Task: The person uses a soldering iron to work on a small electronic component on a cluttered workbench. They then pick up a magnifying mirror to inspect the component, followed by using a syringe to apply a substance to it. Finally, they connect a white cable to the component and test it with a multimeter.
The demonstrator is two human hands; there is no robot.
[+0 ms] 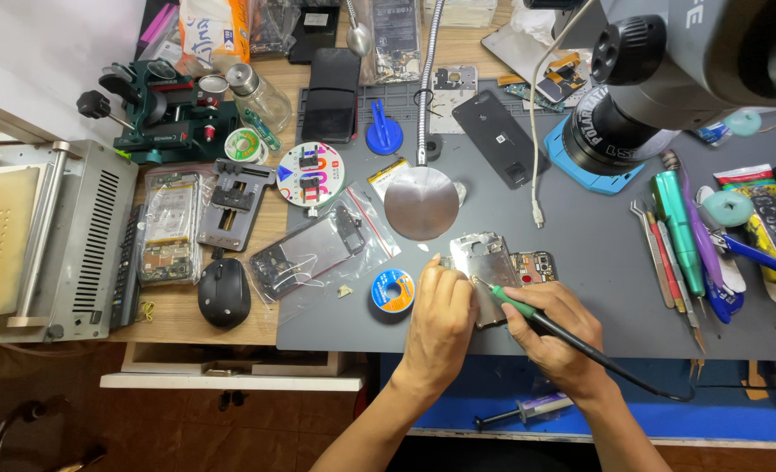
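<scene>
1. Two clear bags lie on the left of the scene: one [322, 249] on the grey mat [598, 262] holds a dark phone frame, the other [167, 225] on the wooden table [265, 218] holds a green circuit board.
2. A glass jar [261, 98] with a metal lid lies tilted near the table's far-left side (its contents cannot be made out).
3. The opened phone [493, 267] lies on the mat near its front edge, a metal shield over most of it and its board bare at the right end.
4. The left hand [440, 323] rests on the phone's left edge, fingers [436, 273] curled and close together, pressing it down.
5. The right hand [558, 336] has its fingers closed tightly round a soldering iron [528, 313] with a green collar, held like a pen; the tip touches the phone just beside the left hand, and the black cord runs off to the right.
6. A solder spool [393, 290] sits just left of the left hand.
7. A round metal lamp head [421, 203] on a gooseneck hangs above the mat behind the phone.
8. Tweezers [663, 253] and pens lie in a row well to the right.
9. A black mouse [223, 293] sits on the table left of the mat.
</scene>
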